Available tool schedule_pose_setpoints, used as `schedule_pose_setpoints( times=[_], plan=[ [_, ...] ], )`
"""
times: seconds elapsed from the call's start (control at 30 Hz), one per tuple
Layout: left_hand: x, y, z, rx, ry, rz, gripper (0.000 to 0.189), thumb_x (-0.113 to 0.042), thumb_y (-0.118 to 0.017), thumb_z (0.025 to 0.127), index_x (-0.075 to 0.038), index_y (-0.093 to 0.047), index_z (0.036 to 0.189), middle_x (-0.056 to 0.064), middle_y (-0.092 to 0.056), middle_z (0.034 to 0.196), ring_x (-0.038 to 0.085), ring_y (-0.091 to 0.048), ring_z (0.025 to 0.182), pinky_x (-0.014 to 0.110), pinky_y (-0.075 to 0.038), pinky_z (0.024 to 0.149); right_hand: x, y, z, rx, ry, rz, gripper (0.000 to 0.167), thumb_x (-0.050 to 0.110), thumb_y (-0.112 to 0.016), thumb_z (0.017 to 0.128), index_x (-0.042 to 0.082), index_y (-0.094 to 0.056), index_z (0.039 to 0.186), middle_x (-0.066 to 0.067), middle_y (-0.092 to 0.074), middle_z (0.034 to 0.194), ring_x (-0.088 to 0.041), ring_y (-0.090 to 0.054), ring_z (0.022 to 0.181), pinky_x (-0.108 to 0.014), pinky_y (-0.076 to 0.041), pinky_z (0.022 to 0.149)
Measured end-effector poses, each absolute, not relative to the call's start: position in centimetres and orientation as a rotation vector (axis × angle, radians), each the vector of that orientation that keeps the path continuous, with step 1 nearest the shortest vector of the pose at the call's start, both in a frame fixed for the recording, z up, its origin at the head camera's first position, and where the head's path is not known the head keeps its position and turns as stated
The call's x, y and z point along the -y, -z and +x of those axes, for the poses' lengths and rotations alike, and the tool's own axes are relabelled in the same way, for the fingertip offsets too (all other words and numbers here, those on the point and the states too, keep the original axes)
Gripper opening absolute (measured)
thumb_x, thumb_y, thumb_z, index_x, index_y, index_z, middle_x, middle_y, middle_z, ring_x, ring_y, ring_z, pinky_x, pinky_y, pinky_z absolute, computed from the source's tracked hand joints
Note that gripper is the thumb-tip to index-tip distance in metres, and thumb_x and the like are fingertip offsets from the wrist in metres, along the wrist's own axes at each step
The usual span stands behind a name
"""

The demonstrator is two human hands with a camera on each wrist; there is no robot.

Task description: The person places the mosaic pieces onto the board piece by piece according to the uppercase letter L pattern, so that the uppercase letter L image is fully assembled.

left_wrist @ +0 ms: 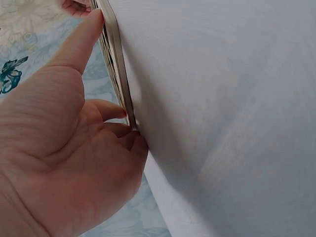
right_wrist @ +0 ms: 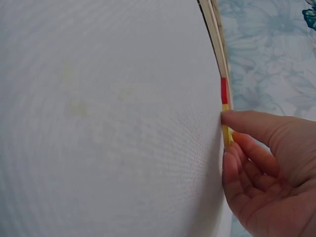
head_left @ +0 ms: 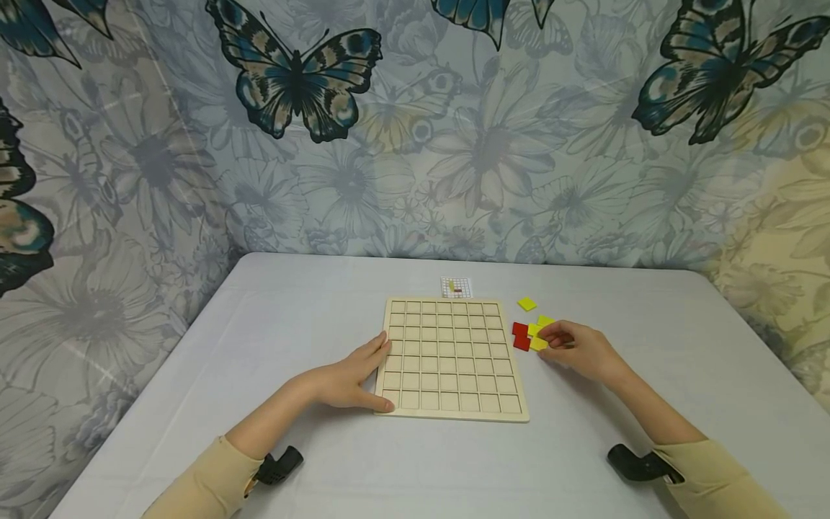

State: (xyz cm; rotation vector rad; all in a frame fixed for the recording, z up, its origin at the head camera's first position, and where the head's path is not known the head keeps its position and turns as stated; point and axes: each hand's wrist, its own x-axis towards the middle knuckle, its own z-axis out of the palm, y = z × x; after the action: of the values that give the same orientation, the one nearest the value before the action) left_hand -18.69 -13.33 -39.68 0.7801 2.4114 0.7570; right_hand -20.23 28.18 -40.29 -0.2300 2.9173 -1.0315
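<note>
Looks like a little nook, can't tell if home or studio. Butterfly-print walls (head_left: 402, 216) beyond left hand (head_left: 346, 376) and right hand (head_left: 586, 352), white table (head_left: 311, 310) under both.

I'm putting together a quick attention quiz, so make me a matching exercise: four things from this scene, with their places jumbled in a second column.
Things:
1. Left hand
2. Right hand
3. Gridded board
4. Printed card

Places:
A. At the board's far edge
B. On the table, between the two hands
C. Beside the yellow pieces
D. At the board's left edge

Pairs: 1-D, 2-C, 3-B, 4-A
</note>
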Motion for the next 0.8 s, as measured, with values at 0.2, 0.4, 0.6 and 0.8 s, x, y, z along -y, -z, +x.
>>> schedule_pose_setpoints(
  times=[0.2,0.4,0.6,0.8],
  plan=[
    [13.41,39.80,-18.75,-2.424,-0.738,0.798,0.107,-0.049,-0.072,0.085,-0.003,-0.005,0.156,0.010,0.011,0.162,0.026,0.008,0.148,0.047,-0.010,0.117,-28.32,40.34,-20.39,-2.933,1.010,-0.228,0.033,0.015,-0.078,0.083,-0.001,-0.066,0.109,-0.006,-0.064,0.093,-0.022,-0.057,0.086,-0.023,-0.049,0.070],
    [13.44,39.85,-18.74,-2.432,-0.724,0.801,0.107,-0.050,-0.071,0.086,-0.003,-0.006,0.156,0.010,0.010,0.162,0.026,0.007,0.148,0.046,-0.010,0.117,-28.42,40.41,-20.40,-2.939,1.006,-0.221,0.032,0.016,-0.078,0.083,0.000,-0.066,0.108,-0.004,-0.064,0.092,-0.022,-0.057,0.086,-0.024,-0.049,0.069],
    [13.37,39.86,-18.77,-2.437,-0.715,0.806,0.107,-0.050,-0.071,0.086,-0.003,-0.006,0.156,0.011,0.009,0.162,0.026,0.007,0.148,0.046,-0.011,0.117,-28.45,40.39,-20.32,-2.956,1.007,-0.233,0.030,0.015,-0.078,0.083,0.001,-0.067,0.106,-0.003,-0.064,0.089,-0.021,-0.058,0.083,-0.023,-0.048,0.066],
    [13.41,39.81,-18.73,-2.437,-0.713,0.797,0.107,-0.049,-0.071,0.086,-0.004,-0.006,0.156,0.010,0.010,0.162,0.026,0.007,0.148,0.045,-0.010,0.117,-28.41,40.42,-20.35,-2.968,1.006,-0.227,0.029,0.016,-0.079,0.082,0.001,-0.068,0.104,-0.002,-0.064,0.087,-0.019,-0.058,0.080,-0.022,-0.048,0.065]
  ],
)
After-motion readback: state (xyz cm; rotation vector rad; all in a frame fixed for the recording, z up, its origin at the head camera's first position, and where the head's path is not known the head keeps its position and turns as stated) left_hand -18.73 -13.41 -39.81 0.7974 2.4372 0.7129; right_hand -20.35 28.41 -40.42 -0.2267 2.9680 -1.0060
